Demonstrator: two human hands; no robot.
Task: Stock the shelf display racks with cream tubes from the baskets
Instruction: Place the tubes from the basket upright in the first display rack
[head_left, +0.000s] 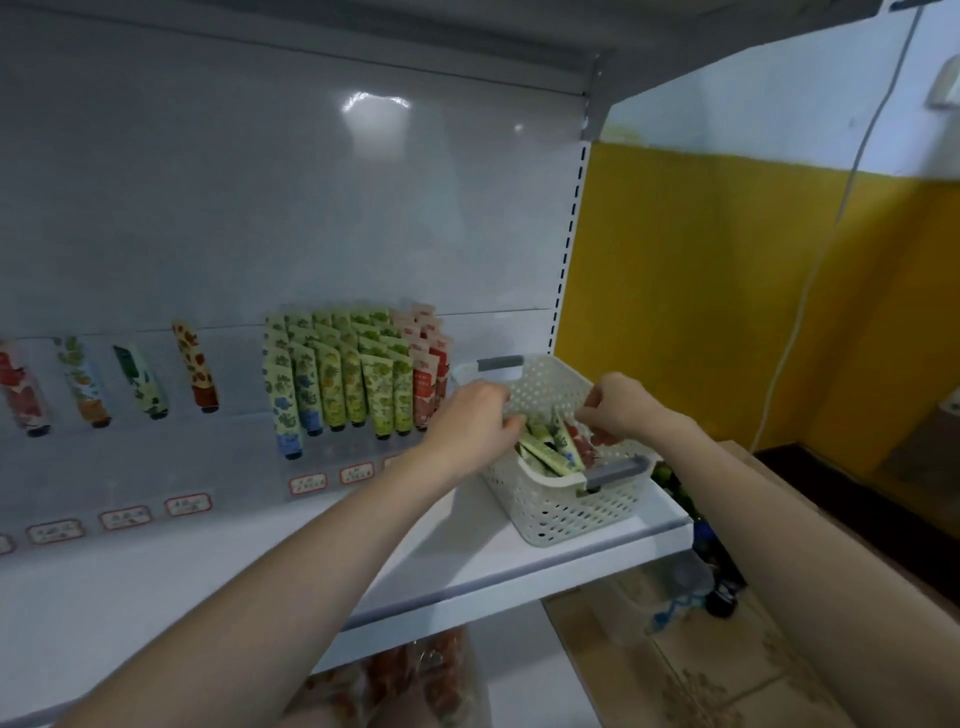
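Rows (358, 374) by basket (561, 512) full, far slots (83, 395) sparse; tubes (545, 454) remain. L hand (470, 415), R hand (621, 408) fingers curled inside, grip unclear.

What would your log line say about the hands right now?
left hand: in basket, grip unclear | right hand: in basket, grip unclear | cream tubes: lying in basket | display rack: partly stocked
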